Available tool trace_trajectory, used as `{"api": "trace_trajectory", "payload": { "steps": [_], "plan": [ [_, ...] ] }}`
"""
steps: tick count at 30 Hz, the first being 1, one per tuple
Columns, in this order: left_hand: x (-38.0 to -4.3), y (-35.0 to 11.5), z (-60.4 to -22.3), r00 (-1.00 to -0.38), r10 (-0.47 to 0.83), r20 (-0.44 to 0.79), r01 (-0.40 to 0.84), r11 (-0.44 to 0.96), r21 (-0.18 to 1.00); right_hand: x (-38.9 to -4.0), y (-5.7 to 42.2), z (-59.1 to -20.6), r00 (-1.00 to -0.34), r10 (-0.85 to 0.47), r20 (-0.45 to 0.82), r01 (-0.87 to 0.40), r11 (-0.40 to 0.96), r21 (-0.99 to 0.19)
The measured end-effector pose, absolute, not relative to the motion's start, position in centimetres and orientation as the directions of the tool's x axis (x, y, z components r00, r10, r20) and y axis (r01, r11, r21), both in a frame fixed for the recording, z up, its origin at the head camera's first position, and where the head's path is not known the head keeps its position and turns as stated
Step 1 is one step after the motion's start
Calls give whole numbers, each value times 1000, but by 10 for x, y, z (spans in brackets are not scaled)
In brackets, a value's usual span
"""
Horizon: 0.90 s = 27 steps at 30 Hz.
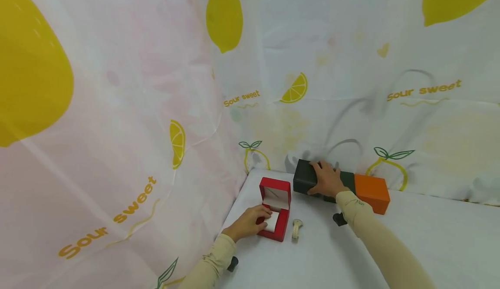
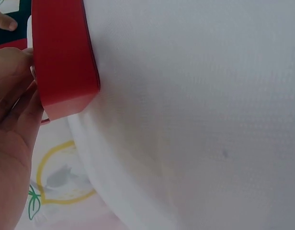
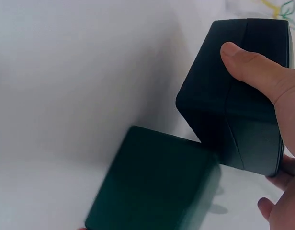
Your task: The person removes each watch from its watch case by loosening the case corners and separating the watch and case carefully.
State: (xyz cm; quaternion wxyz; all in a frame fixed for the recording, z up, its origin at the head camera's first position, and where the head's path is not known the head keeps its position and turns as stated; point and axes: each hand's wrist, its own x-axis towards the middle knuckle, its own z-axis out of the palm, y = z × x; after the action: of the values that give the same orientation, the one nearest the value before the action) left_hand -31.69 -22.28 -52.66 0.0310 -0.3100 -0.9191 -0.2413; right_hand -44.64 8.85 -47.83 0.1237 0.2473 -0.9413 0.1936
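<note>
The left hand (image 1: 248, 223) reaches into an open red watch box (image 1: 282, 226), its thumb and fingers around the white cushion (image 1: 272, 221) inside. The box's lid stands raised at the back. In the left wrist view the fingertips are hidden behind the red watch box (image 2: 66, 57). The right hand (image 1: 328, 179) grips a closed dark box (image 1: 304, 177) from above, its thumb on the near side. In the right wrist view this dark box (image 3: 248, 96) is tilted beside a green box (image 3: 152, 177). A cream wristwatch (image 1: 297, 229) lies right of the red box.
An orange box (image 1: 371, 191) stands to the right of the green box (image 1: 347, 181), along the back of the white-covered table (image 1: 312, 263). Lemon-printed cloth (image 1: 297, 124) hangs behind and to the left. Small black devices (image 1: 340, 219) sit by both wrists.
</note>
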Motion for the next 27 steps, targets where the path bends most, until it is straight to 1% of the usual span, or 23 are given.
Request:
{"api": "trace_trajectory", "payload": {
  "steps": [5,7,13,16,20,23,25,27],
  "plan": [
    [-316,-219,-526,-812,559,169,575,715,398,-432,98,-461,-840,-428,333,-524,798,-297],
    [-316,-218,-524,-816,554,166,569,723,392,-423,103,-456,-828,-440,347,-542,788,-292],
    [-316,-218,-523,-806,545,230,591,727,348,-392,115,-454,-795,-475,378,-584,768,-264],
    [-315,-217,-524,-779,556,288,627,698,346,-377,118,-458,-792,-483,374,-590,762,-265],
    [-313,-209,-524,-689,599,407,724,592,355,-360,121,-467,-793,-485,367,-590,760,-272],
    [-312,-200,-523,-636,622,457,771,515,374,-350,123,-473,-798,-479,365,-584,765,-273],
    [-310,-192,-522,-637,627,449,771,496,400,-345,124,-478,-806,-475,353,-576,767,-283],
    [-309,-185,-523,-659,626,416,750,503,430,-341,124,-484,-816,-471,336,-565,770,-295]
  ]
}}
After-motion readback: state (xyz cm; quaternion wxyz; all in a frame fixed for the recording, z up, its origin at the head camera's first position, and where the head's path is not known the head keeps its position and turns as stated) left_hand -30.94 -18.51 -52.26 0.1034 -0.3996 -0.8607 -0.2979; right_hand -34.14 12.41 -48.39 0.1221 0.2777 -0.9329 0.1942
